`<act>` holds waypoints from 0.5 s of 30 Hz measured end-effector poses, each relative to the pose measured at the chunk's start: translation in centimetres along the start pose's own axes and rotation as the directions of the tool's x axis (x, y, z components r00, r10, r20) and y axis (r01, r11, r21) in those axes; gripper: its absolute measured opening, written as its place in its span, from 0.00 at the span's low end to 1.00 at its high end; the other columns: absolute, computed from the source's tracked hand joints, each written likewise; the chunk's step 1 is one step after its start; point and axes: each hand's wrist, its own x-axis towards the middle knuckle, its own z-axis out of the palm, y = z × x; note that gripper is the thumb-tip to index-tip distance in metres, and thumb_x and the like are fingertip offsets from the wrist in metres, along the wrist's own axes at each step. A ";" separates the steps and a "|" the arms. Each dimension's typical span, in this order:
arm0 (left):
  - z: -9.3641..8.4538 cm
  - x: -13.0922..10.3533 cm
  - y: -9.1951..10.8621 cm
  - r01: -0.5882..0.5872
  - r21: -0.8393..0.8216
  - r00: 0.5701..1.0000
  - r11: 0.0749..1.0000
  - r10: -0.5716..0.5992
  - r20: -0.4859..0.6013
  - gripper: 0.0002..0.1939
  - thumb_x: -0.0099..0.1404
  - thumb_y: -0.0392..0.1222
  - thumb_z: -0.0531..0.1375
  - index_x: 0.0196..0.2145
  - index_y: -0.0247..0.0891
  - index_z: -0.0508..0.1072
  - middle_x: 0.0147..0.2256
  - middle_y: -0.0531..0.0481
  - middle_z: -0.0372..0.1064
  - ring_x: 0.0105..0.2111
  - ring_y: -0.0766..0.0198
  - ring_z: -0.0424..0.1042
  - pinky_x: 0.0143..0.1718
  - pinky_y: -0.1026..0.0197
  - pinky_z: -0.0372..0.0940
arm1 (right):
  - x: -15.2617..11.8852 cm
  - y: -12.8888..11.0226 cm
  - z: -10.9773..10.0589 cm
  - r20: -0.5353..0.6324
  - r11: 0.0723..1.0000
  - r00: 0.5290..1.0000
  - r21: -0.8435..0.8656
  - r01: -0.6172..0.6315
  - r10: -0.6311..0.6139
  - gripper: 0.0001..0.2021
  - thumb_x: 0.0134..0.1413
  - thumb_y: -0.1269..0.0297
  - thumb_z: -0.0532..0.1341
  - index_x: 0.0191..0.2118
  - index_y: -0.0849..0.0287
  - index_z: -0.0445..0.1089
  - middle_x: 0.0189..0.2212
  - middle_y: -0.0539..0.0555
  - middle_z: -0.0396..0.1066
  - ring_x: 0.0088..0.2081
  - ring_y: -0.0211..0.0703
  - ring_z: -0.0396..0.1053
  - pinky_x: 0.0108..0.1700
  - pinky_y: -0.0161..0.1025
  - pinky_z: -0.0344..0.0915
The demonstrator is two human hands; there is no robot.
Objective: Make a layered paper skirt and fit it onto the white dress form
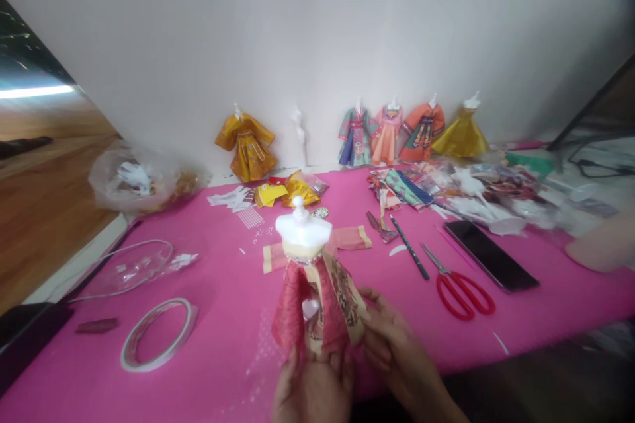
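Observation:
A small white doll mannequin (303,231) stands upright, wearing a red and beige patterned doll skirt (332,317) with a beaded band at its top. From below, my left hand (315,386) is closed around the lower end of the skirt; what its fingers grip inside is partly hidden. The thumb and fingers of my right hand (394,344) pinch the skirt's right edge, where a beige patterned panel flares out. Behind the mannequin, a peach sleeve piece (352,238) with beige cuffs lies flat on the pink mat.
Scissors (459,287), a pencil (409,246) and a phone (491,254) lie right; a tape roll (159,336) lies left. Dressed mannequins, including a gold-robed one (245,145), line the wall (317,26). Plastic packets (476,192) pile at back right. A blurred pale shape (602,244) intrudes.

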 end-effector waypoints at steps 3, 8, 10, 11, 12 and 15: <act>0.0 -0.1 0.3 0.020 -0.013 0.996 1.000 -0.019 0.084 0.21 0.66 0.53 0.54 0.56 0.59 0.70 0.54 0.52 0.73 0.59 0.52 0.65 0.59 0.49 0.59 | 0.2 0.1 0.2 0.008 1.000 1.000 -0.015 -0.003 0.003 0.23 0.45 0.59 0.72 0.45 0.59 0.65 0.14 0.37 0.57 0.13 0.23 0.40 0.13 0.22 0.41; -0.2 0.0 0.0 0.048 -0.030 0.971 0.998 -0.040 0.237 0.22 0.71 0.49 0.48 0.58 0.50 0.68 0.54 0.49 0.74 0.58 0.54 0.66 0.64 0.46 0.51 | 0.6 0.4 0.5 -0.010 0.998 1.000 -0.068 -0.005 0.004 0.26 0.42 0.56 0.73 0.45 0.59 0.64 0.13 0.36 0.56 0.12 0.23 0.40 0.12 0.23 0.41; -0.2 0.0 -0.1 0.037 -0.016 0.970 0.999 -0.032 0.241 0.21 0.70 0.47 0.49 0.57 0.46 0.70 0.53 0.46 0.74 0.59 0.53 0.66 0.64 0.46 0.51 | 0.9 0.5 0.3 -0.008 0.997 1.000 -0.080 0.001 -0.002 0.26 0.43 0.56 0.73 0.46 0.59 0.65 0.12 0.36 0.55 0.11 0.24 0.42 0.12 0.23 0.42; -0.3 0.0 -0.2 0.026 -0.009 0.970 1.000 -0.023 0.243 0.21 0.69 0.46 0.51 0.56 0.44 0.72 0.52 0.45 0.75 0.59 0.51 0.66 0.64 0.45 0.52 | 1.0 0.6 0.2 0.000 0.997 1.000 -0.081 0.001 -0.001 0.26 0.43 0.56 0.73 0.46 0.59 0.65 0.12 0.36 0.55 0.11 0.24 0.44 0.12 0.24 0.43; -0.3 -0.1 -0.3 0.010 0.002 0.971 1.000 -0.010 0.240 0.20 0.68 0.45 0.53 0.54 0.44 0.74 0.50 0.45 0.76 0.58 0.49 0.66 0.64 0.44 0.53 | 1.2 0.8 0.1 0.008 0.997 1.000 -0.083 -0.002 0.002 0.26 0.44 0.57 0.73 0.46 0.59 0.65 0.13 0.37 0.56 0.11 0.25 0.45 0.13 0.24 0.44; -0.5 -0.3 -0.4 -0.062 0.078 0.982 0.995 0.046 0.186 0.14 0.63 0.45 0.58 0.45 0.48 0.79 0.43 0.45 0.80 0.57 0.42 0.67 0.60 0.38 0.59 | 1.6 1.1 -0.1 -0.004 0.995 1.000 -0.096 -0.015 0.014 0.26 0.43 0.56 0.74 0.46 0.58 0.65 0.17 0.40 0.63 0.11 0.24 0.48 0.12 0.25 0.44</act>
